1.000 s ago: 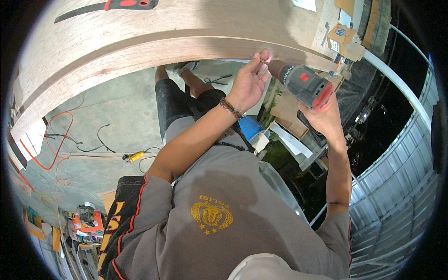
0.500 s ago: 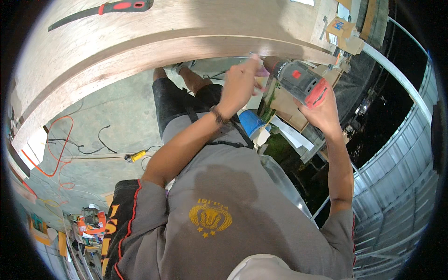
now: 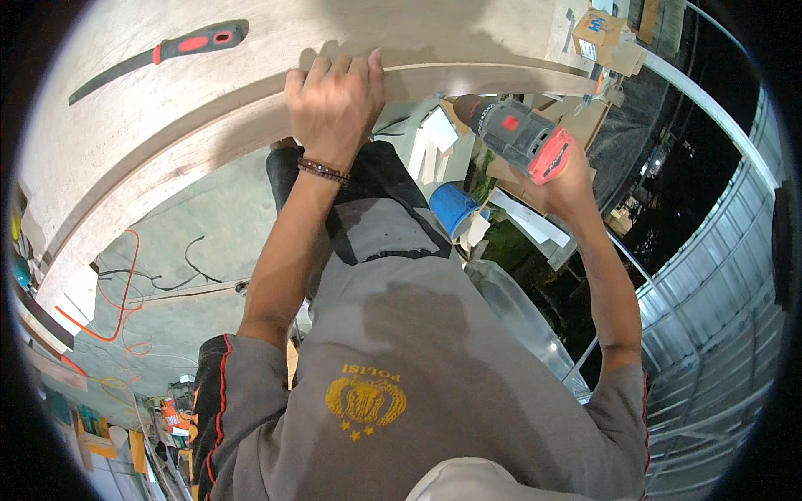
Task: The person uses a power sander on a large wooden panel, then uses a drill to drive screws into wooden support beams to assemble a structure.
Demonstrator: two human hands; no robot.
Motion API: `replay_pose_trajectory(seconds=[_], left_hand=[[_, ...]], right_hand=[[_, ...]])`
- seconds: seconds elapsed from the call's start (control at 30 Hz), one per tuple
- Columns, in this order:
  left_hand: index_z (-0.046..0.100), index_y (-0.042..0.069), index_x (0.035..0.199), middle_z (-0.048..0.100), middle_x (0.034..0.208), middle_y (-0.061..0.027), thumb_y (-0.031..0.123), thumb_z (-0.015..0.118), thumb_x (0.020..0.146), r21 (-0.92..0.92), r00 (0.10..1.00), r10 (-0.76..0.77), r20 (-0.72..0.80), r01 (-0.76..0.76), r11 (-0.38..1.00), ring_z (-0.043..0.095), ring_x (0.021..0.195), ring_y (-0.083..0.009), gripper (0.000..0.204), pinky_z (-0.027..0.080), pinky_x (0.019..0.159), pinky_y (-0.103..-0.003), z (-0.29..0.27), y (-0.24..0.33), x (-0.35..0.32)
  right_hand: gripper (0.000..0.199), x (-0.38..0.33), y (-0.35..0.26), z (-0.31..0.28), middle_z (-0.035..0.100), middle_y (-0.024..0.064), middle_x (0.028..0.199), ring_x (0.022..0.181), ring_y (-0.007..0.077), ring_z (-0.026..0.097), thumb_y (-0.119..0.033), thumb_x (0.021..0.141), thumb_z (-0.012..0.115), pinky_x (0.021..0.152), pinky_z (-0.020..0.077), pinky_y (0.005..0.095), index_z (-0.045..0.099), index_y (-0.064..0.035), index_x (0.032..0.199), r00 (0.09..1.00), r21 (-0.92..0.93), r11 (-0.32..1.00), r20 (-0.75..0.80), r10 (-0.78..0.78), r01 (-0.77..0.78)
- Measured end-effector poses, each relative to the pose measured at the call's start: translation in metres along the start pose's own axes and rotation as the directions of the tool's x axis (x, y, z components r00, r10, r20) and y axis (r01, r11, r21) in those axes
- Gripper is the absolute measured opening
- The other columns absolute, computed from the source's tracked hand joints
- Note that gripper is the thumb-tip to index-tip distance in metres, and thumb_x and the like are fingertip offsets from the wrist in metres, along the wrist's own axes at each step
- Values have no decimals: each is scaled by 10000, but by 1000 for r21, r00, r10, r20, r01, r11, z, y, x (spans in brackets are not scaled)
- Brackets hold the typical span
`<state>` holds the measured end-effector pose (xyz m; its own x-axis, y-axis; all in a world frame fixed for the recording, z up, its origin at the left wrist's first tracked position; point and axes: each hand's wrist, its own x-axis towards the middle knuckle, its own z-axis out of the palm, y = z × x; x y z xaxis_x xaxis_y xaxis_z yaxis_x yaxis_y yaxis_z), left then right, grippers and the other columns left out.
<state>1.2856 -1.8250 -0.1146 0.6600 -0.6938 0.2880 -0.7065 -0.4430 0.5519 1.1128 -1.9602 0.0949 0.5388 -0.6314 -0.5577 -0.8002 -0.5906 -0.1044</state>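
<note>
My left hand (image 3: 332, 102) grips the near edge of a long plywood board (image 3: 167, 125), fingers curled over the top and a beaded band on the wrist. My right hand (image 3: 568, 179) holds a grey and red cordless drill (image 3: 514, 134) just below the board's edge, its nose pointing left toward the wood. A hand saw with a red and black handle (image 3: 159, 57) lies flat on the board, up and to the left of my left hand.
Cardboard boxes (image 3: 606, 33) sit at the board's far right. Below are a concrete floor with orange and black cables (image 3: 125, 284), a blue bucket (image 3: 451, 209), white scraps, and a metal railing (image 3: 710, 108) with corrugated sheeting to the right.
My left hand moved left along the board's edge from near the drill and now grips it with all fingers. The drill stays by the edge in my right hand.
</note>
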Motion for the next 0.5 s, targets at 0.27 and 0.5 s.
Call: replay_pose_trajectory(seconds=[0.27, 0.5], left_hand=[[679, 138, 611, 633, 606, -12, 317, 638, 953, 89, 999, -34, 34, 31, 996, 593, 609, -188, 388, 369, 615, -364, 2, 3, 2], [690, 155, 618, 637, 622, 7, 344, 612, 968, 134, 996, -78, 48, 71, 988, 575, 634, -168, 405, 359, 659, -343, 3, 8, 4]], right_hand=[[641, 6, 6, 3, 739, 159, 989, 958, 364, 711, -160, 641, 808, 835, 552, 407, 657, -98, 1261, 998, 163, 984, 16, 66, -67], [643, 10, -10, -7, 746, 153, 960, 948, 353, 719, -193, 617, 827, 832, 558, 411, 675, -122, 1238, 997, 95, 992, 21, 76, -77]])
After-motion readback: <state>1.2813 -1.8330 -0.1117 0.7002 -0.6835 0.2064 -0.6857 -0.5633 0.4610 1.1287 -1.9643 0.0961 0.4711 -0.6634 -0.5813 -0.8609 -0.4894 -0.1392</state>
